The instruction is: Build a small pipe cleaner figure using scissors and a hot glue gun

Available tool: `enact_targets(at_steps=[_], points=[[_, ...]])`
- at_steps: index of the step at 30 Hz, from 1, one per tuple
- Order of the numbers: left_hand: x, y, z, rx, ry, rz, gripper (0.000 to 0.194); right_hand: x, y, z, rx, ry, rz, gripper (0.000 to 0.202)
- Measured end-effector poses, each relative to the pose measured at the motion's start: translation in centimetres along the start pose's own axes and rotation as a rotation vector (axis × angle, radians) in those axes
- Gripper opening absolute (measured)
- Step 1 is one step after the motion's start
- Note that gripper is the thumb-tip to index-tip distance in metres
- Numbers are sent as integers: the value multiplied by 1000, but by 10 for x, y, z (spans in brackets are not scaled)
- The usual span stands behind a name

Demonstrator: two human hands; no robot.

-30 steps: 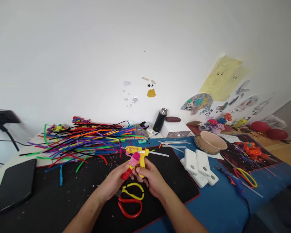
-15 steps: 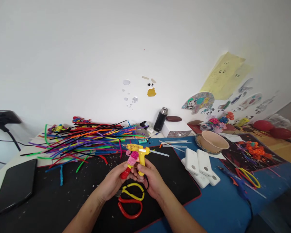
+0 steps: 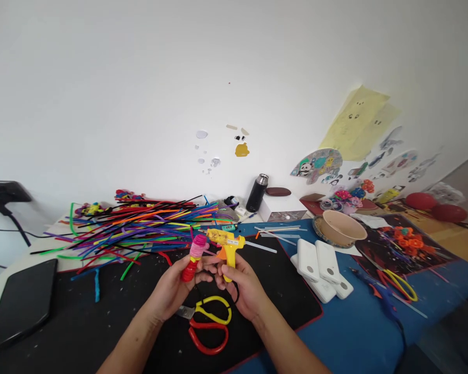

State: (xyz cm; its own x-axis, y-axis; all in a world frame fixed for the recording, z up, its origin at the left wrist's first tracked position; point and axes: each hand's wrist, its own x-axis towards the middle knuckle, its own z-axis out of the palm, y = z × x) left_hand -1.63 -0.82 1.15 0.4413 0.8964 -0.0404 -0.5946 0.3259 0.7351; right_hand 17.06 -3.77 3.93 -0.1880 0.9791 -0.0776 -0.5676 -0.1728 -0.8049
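My left hand [image 3: 170, 287] is closed around a small upright figure wound from pipe cleaners [image 3: 195, 255], pink at the top, yellow in the middle and red below. In my right hand [image 3: 244, 285] is a yellow hot glue gun [image 3: 229, 248], held by its handle. Its nozzle points left, close to the pink top of the figure; whether they touch I cannot tell. A clear glue stick [image 3: 262, 247] sticks out of the gun's back. Below both hands, scissors [image 3: 210, 332] with one yellow and one red handle lie on the black mat [image 3: 284, 296].
A large heap of coloured pipe cleaners [image 3: 140, 228] lies behind my hands. To the right are white power-bank-like blocks [image 3: 314, 265], a beige bowl [image 3: 345, 228] and a second pair of scissors [image 3: 400, 283]. A black flask [image 3: 256, 193] stands by the wall. A black tablet-like slab [image 3: 21, 304] lies left.
The pipe cleaner figure has moved left, away from the glue gun's handle, and now stands by the nozzle. The glue gun has shifted slightly right.
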Motion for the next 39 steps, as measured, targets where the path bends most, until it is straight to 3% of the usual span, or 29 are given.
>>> enact_targets(at_steps=[10,16,25,32,39], points=[[-2,8,-1,-53,-47,-1,35,-2,-4,3,48,-34,-41,37],[1,10,-7,-108,-16,32,35,-6,-10,9,63,-99,-25,51],[6,11,-3,-151,162,134,31,-9,-1,14,-118,-81,69,54],[10,7,6,36,332,208,39,-8,6,11,-307,-7,38,61],[9,2,8,119,306,270,44,-7,14,11,-336,18,39,62]])
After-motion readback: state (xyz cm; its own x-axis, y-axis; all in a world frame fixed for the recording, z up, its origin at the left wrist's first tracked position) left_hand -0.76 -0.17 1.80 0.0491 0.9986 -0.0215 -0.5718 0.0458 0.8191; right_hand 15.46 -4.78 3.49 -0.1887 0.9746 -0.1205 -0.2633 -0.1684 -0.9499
